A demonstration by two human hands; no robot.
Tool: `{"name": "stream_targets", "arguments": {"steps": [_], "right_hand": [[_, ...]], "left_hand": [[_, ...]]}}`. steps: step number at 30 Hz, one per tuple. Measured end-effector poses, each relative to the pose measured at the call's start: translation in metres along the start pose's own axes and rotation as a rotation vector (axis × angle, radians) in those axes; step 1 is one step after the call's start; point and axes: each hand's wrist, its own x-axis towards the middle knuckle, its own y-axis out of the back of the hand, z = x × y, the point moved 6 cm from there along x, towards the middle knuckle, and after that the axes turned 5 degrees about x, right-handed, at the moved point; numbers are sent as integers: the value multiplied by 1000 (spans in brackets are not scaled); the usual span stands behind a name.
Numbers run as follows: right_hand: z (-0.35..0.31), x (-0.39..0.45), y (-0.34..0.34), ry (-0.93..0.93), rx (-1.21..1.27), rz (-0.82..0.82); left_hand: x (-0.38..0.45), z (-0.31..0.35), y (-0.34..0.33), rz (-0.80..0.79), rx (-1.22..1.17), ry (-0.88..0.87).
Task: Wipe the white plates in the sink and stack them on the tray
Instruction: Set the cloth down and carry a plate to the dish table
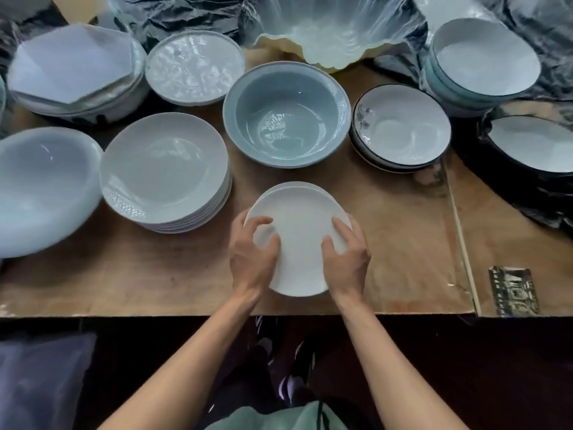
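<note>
My left hand and right hand grip white plate by opposite rims, fingers curled over edges, thumbs on its face. Plate sits atop second white plate, rim showing just behind, near front edge of brown worktop. Stack of white plates to left; blue-grey bowl beyond; black-rimmed bowls right. Crumpled clear plastic sheet at back.

Brown table top, crinkled plastic at back

Glare is bouncing off the black plastic sheeting lying along the far edge; dark floor is showing below the table's near edge.
</note>
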Motion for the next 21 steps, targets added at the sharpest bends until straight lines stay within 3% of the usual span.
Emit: {"name": "stream_targets", "arguments": {"steps": [21], "right_hand": [[7,17,-14,0,14,82]], "left_hand": [[21,1,-10,53,6,-63]]}}
